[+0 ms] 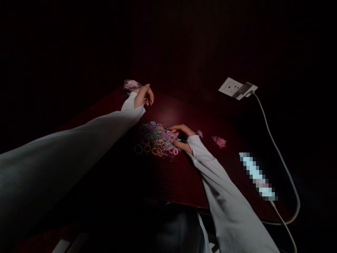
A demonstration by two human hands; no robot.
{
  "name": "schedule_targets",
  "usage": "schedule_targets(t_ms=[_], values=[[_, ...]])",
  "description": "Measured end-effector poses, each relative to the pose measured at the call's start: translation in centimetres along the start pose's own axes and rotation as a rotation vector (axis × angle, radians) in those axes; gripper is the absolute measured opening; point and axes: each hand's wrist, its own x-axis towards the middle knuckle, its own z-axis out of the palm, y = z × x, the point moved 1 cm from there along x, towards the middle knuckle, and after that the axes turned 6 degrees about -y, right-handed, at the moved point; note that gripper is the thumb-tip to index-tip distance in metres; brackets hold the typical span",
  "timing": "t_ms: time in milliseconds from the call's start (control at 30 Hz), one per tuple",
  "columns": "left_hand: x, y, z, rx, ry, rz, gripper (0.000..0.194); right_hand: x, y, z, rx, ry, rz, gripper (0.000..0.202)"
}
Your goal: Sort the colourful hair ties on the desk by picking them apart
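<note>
A loose pile of colourful hair ties (154,140) lies on the dark reddish table; pink, yellow, green and purple rings show among thin strands. My right hand (183,135) rests at the pile's right side, thumb and fingers apart and touching it. Farther off, my left hand (146,95) is bent at the wrist with its fingers hanging loosely curled, and nothing shows in them. Just beside and behind it sits a clear bag (131,84) with pink and white contents, partly hidden by that hand. Both arms wear long pale sleeves.
Two small pink clusters, a smaller one (199,133) and a larger one (219,141), lie right of my right hand. A blurred-out lit phone (258,175) lies near the table's right side. Its white cable (276,144) leads to a charger in a wall socket (231,88).
</note>
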Motion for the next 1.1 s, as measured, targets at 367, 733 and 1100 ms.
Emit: schedule_targets(t_ms=[367,733,1100], values=[[-0.2,-0.3,0.1,0.027,0.018,0.109,0.055,0.3,0.7,0.2,0.14,0.05,0.053,0.027],[-0.5,0.4,0.6,-0.009,0.096,0.029,0.057,-0.5,-0.9,-1.1,-0.213,-0.124,-0.13,0.064],[-0.8,1.0,0.9,-0.091,0.092,0.011,0.062,0.5,0.8,0.3,-0.089,-0.037,-0.136,0.019]])
